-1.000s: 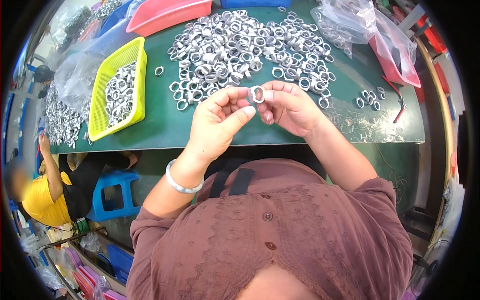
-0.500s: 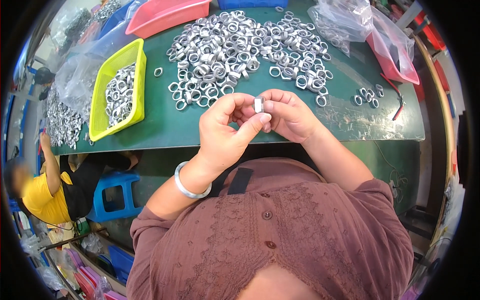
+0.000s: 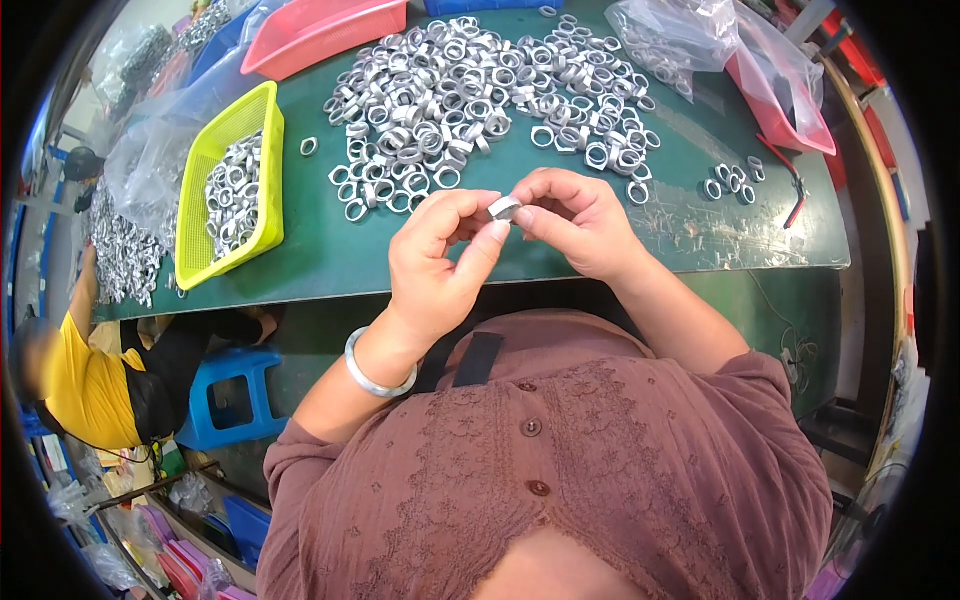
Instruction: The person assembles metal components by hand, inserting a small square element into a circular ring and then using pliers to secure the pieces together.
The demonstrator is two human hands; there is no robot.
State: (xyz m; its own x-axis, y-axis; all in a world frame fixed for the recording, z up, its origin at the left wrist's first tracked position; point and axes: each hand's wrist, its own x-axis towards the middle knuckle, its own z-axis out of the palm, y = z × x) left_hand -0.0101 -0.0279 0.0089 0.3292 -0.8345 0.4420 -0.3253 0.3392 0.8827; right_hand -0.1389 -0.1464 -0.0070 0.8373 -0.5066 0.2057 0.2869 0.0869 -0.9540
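Between my two hands, over the table's near edge, is one silver metal ring (image 3: 504, 207) with a flat face. My left hand (image 3: 445, 240) pinches it between thumb and fingertips from the left. The thumb and fingers of my right hand (image 3: 578, 222) close on its right side. Beyond my hands a big heap of similar silver rings (image 3: 430, 95) spreads over the green table (image 3: 330, 225). To the left a yellow-green plastic basket (image 3: 272, 165) holds more rings. One loose ring (image 3: 309, 146) lies between basket and heap.
Several rings (image 3: 733, 180) lie apart at the right, near a red-and-black tool (image 3: 797, 195). Pink trays (image 3: 320, 40) and clear plastic bags (image 3: 680, 35) line the far side. At left, a person in a yellow shirt (image 3: 95, 395) sits by a blue stool (image 3: 230, 400) and another ring heap (image 3: 125, 250).
The ring has turned from upright to tilted between my fingertips, and my right fingers have shifted around it. At left, the person's arm has moved toward the table.
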